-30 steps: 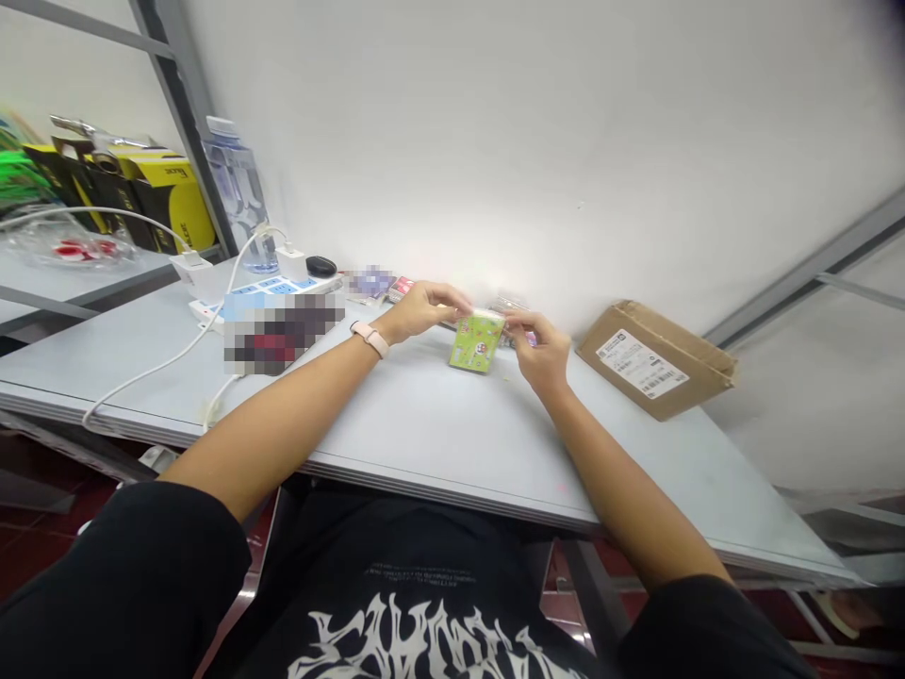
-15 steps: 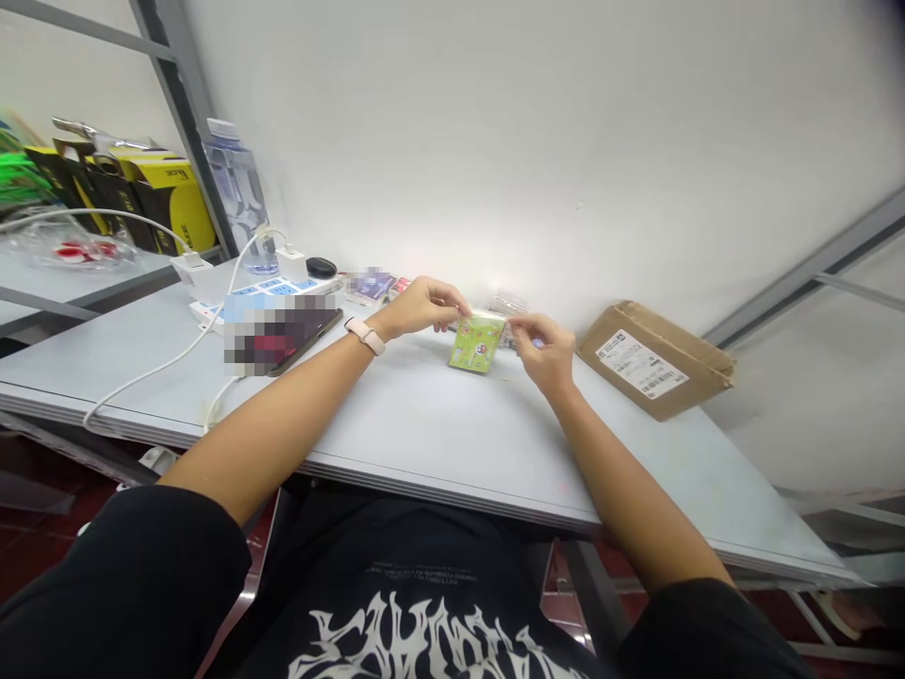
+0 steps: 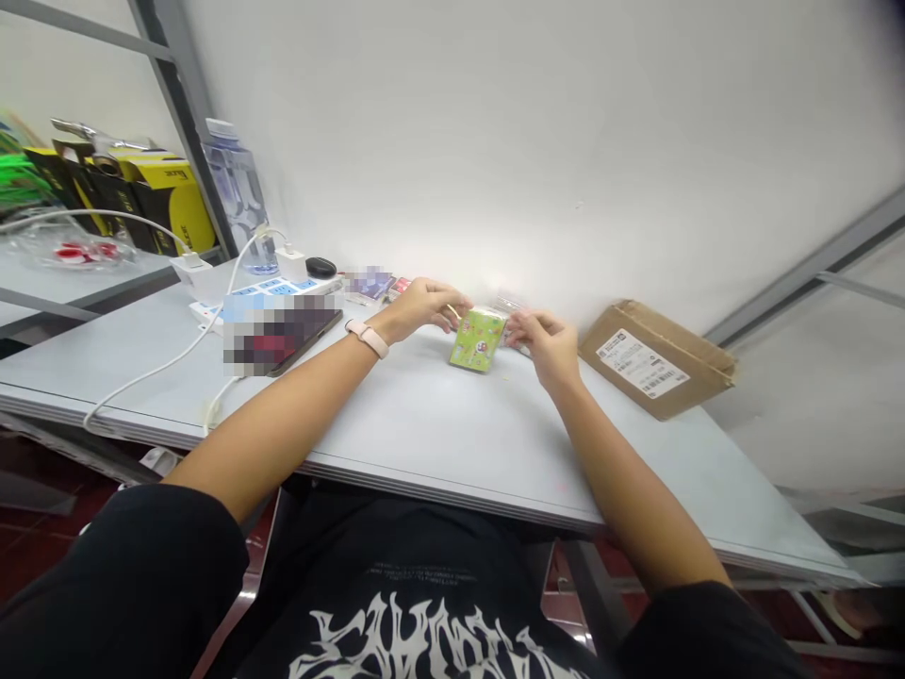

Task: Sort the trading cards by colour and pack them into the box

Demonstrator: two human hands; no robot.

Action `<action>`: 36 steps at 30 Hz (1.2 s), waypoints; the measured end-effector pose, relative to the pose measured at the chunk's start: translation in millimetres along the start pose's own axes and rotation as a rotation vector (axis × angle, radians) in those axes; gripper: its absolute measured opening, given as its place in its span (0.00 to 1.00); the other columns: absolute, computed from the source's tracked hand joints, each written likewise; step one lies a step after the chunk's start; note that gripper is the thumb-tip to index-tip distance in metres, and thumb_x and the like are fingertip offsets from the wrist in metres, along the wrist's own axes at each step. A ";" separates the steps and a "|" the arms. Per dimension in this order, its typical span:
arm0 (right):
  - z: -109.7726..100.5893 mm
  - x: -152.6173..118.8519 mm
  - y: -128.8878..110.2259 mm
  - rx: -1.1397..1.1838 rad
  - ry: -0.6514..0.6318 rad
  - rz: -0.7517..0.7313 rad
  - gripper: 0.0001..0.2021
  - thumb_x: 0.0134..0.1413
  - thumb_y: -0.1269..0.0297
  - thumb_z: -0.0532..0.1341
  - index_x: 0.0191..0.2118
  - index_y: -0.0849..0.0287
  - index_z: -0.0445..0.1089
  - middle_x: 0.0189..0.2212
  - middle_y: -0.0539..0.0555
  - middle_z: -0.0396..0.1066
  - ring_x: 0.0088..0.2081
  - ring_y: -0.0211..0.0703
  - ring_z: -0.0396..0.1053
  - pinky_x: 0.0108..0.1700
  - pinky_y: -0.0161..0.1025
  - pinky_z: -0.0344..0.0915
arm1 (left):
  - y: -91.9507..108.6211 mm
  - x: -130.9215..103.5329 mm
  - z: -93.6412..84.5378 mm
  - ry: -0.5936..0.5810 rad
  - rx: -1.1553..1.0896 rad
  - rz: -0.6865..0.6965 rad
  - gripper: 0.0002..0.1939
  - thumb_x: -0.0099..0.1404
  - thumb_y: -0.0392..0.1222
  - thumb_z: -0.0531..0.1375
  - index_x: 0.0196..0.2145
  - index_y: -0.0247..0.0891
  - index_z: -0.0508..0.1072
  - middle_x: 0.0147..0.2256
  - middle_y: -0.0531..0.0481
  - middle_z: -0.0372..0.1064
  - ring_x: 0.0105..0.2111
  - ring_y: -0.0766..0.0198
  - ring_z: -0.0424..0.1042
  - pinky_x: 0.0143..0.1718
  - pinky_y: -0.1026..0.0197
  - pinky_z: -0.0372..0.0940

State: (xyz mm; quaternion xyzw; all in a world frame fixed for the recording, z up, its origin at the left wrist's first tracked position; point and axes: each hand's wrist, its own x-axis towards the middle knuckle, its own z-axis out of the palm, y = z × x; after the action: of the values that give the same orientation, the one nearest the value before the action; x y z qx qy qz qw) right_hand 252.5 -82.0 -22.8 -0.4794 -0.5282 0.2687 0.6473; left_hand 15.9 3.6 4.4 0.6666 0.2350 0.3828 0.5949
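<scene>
A small flat green packet (image 3: 477, 341) with a printed cartoon pattern stands tilted over the grey table, its lower edge close to the tabletop. It has a pale, clear-looking strip along the top. My left hand (image 3: 428, 306) pinches the upper left corner with thumb and fingertips. At the upper right corner, my right hand (image 3: 544, 341) has its fingers closed against the packet's edge. Part of a clear plastic bag (image 3: 507, 304) shows behind the packet, mostly hidden by it and by my right hand.
A cardboard box (image 3: 657, 360) leans at the right by the wall. On the left are a phone (image 3: 304, 335), a white power strip (image 3: 265, 294) with cables, a black mouse (image 3: 320, 268) and a water bottle (image 3: 240, 198). Small colourful packets (image 3: 371, 283) lie near the wall.
My right hand has shifted slightly right and its fingers are more bunched. The fingers of my left hand have moved a little at the corner. The packet stays nearly in place.
</scene>
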 end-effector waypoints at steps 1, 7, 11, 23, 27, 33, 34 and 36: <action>0.3 0.2 1.2 0.014 -0.003 0.022 0.17 0.47 0.48 0.77 0.32 0.55 0.79 0.29 0.53 0.81 0.28 0.45 0.77 0.32 0.44 0.76 | -0.9 1.0 0.5 0.013 -0.005 -0.014 0.12 0.59 0.45 0.74 0.32 0.32 0.85 0.31 0.43 0.79 0.31 0.61 0.77 0.32 0.58 0.72; -1.8 0.4 5.9 0.107 -0.084 0.089 0.24 0.35 0.47 0.84 0.35 0.55 0.80 0.31 0.51 0.81 0.35 0.47 0.81 0.46 0.50 0.80 | -5.0 1.8 -0.4 -0.044 -0.075 -0.004 0.16 0.52 0.43 0.80 0.35 0.33 0.85 0.34 0.43 0.81 0.36 0.59 0.79 0.42 0.53 0.76; -6.7 2.5 8.5 0.100 -0.134 0.082 0.24 0.39 0.48 0.83 0.38 0.55 0.80 0.32 0.51 0.81 0.36 0.45 0.79 0.47 0.49 0.79 | -6.9 0.3 -2.3 -0.105 -0.071 0.029 0.18 0.49 0.42 0.82 0.35 0.33 0.84 0.34 0.45 0.81 0.37 0.60 0.80 0.46 0.51 0.78; -11.4 5.5 12.5 -0.108 -0.174 -0.024 0.28 0.41 0.37 0.79 0.38 0.54 0.76 0.34 0.52 0.80 0.37 0.47 0.78 0.47 0.50 0.78 | -18.4 6.4 -5.6 -0.120 0.067 0.088 0.16 0.50 0.41 0.80 0.33 0.33 0.82 0.32 0.47 0.79 0.33 0.62 0.78 0.40 0.54 0.77; -12.0 7.6 17.9 -0.148 -0.191 -0.071 0.29 0.43 0.35 0.77 0.39 0.53 0.73 0.33 0.52 0.78 0.36 0.46 0.76 0.44 0.47 0.76 | -20.0 7.4 -6.4 -0.138 0.081 0.087 0.16 0.50 0.42 0.80 0.31 0.33 0.81 0.30 0.48 0.78 0.32 0.63 0.77 0.36 0.57 0.76; -11.6 9.1 25.6 -0.218 -0.177 -0.149 0.27 0.48 0.36 0.75 0.38 0.52 0.71 0.32 0.50 0.74 0.36 0.45 0.73 0.44 0.47 0.74 | -22.4 9.5 -8.0 -0.174 0.105 0.110 0.18 0.50 0.45 0.80 0.31 0.34 0.79 0.29 0.49 0.77 0.31 0.64 0.76 0.35 0.59 0.73; -11.9 9.0 26.4 -0.255 -0.168 -0.171 0.25 0.50 0.37 0.74 0.39 0.52 0.71 0.33 0.50 0.73 0.36 0.46 0.73 0.44 0.47 0.73 | -22.6 9.8 -8.2 -0.171 0.122 0.131 0.18 0.50 0.45 0.80 0.31 0.34 0.79 0.29 0.49 0.76 0.31 0.64 0.75 0.36 0.59 0.73; -12.7 8.8 27.4 -0.334 -0.155 -0.218 0.21 0.55 0.41 0.73 0.40 0.52 0.72 0.33 0.50 0.73 0.38 0.46 0.73 0.47 0.48 0.73 | -23.0 10.3 -8.6 -0.160 0.160 0.178 0.18 0.51 0.45 0.79 0.31 0.34 0.78 0.30 0.50 0.76 0.33 0.64 0.75 0.38 0.58 0.72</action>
State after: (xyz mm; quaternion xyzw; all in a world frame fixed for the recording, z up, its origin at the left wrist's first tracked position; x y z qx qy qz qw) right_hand 271.4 -67.9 -43.7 -0.4980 -0.6621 0.1421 0.5416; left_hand 18.5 20.9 -15.6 0.7585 0.1565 0.3597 0.5205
